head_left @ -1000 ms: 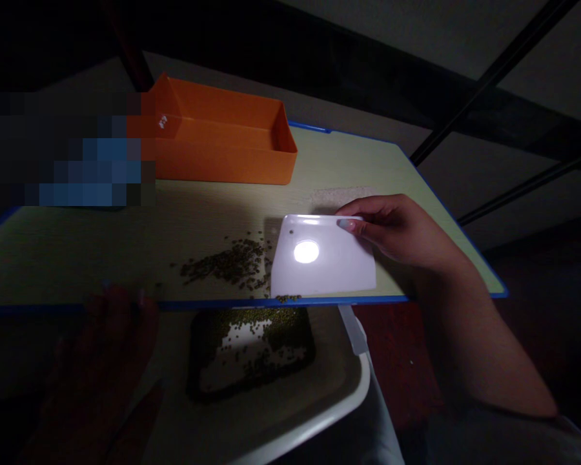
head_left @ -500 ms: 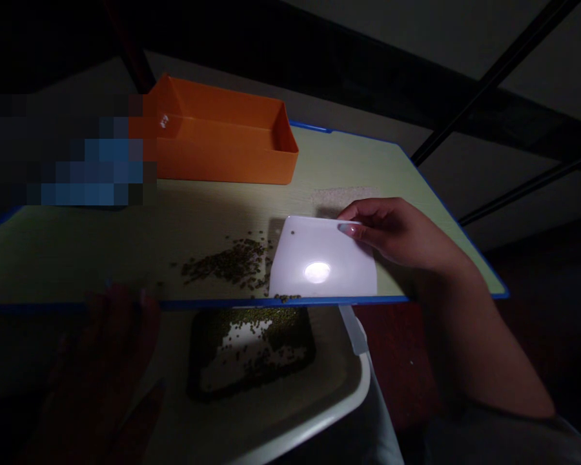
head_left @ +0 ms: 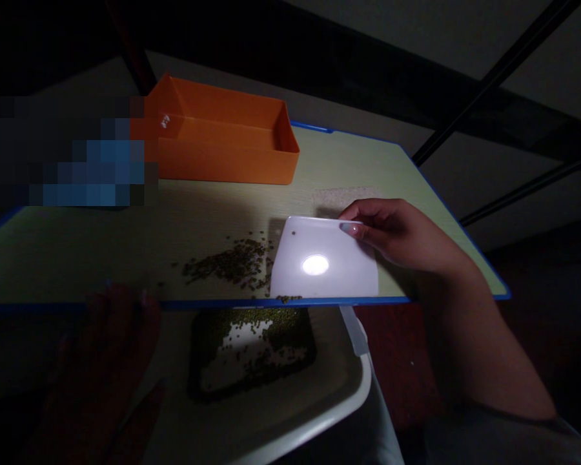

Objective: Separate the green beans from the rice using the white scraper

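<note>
My right hand [head_left: 392, 236] pinches the upper right edge of a white plastic scraper [head_left: 334, 278], which stands tilted on the table at its front edge. A single bean clings near the scraper's top left corner. Just left of it lies a loose pile of small green beans [head_left: 232, 263], a few of them on the blue rim. Under that edge is a white tub [head_left: 348, 387] with many such beans spread on its bottom. In deep shadow, my left hand [head_left: 109, 349] is by the table's front edge at the left, fingers apart, holding nothing visible.
An orange open box [head_left: 232, 161] stands at the back of the pale, blue-edged table [head_left: 368, 155]. A rough pinkish strip [head_left: 346, 194] lies behind the scraper. At far left a blue area [head_left: 101, 174] is blurred into blocks. Reddish floor [head_left: 397, 361] shows below right.
Almost nothing differs. The scraper, both hands and the pile of beans keep their places; the view has shifted very slightly.
</note>
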Available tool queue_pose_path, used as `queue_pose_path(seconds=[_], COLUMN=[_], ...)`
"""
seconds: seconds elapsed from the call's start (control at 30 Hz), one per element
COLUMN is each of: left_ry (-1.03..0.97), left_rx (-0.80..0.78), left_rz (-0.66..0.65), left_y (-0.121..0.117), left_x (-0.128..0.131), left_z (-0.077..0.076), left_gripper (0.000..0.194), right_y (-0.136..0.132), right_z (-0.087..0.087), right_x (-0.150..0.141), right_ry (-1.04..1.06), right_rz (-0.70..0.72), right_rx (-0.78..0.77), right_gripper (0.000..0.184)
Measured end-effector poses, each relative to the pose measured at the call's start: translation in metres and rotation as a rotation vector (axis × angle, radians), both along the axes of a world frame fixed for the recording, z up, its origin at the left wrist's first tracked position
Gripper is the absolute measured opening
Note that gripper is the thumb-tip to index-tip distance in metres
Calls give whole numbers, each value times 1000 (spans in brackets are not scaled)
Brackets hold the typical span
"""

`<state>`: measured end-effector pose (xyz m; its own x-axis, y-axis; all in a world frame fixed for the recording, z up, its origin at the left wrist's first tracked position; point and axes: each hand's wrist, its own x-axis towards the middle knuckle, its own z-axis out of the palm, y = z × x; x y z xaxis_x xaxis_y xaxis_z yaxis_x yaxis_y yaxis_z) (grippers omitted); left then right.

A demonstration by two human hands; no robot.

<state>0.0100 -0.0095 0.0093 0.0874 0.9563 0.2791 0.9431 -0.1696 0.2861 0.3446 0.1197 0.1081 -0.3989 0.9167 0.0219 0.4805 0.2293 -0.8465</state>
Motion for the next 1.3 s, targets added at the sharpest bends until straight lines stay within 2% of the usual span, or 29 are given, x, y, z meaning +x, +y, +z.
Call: queue_pose_path(seconds=[0.2, 0.33, 0.67, 0.83, 0.97, 1.17, 1.3], left_ry=[11, 18, 39, 12, 29, -4, 18], left_rx=[-1, 40, 39, 38, 28, 2, 27], left_rz=[-19, 13, -19, -12, 11, -7, -1], left_y=[-2, -1, 0, 0, 0, -1, 0], left_x=[0, 1, -3, -7, -5, 0, 0], left_z=[3, -1, -6, -10, -7, -2, -4], left_gripper=[92, 92, 90, 83, 90, 88, 92], right_y=[1, 2, 1, 2, 2, -1, -2], right_z=[0, -1, 1, 0, -1, 0, 4], right_x=[0, 0, -1, -3, -4, -3, -1], right_ry=[-6, -9, -4, 15, 42, 36, 92], right_rz=[8, 9, 21, 37, 37, 14, -78], right_rx=[23, 17, -8, -23, -40, -56, 27], right_gripper=[20, 21, 24, 17, 14, 17, 18])
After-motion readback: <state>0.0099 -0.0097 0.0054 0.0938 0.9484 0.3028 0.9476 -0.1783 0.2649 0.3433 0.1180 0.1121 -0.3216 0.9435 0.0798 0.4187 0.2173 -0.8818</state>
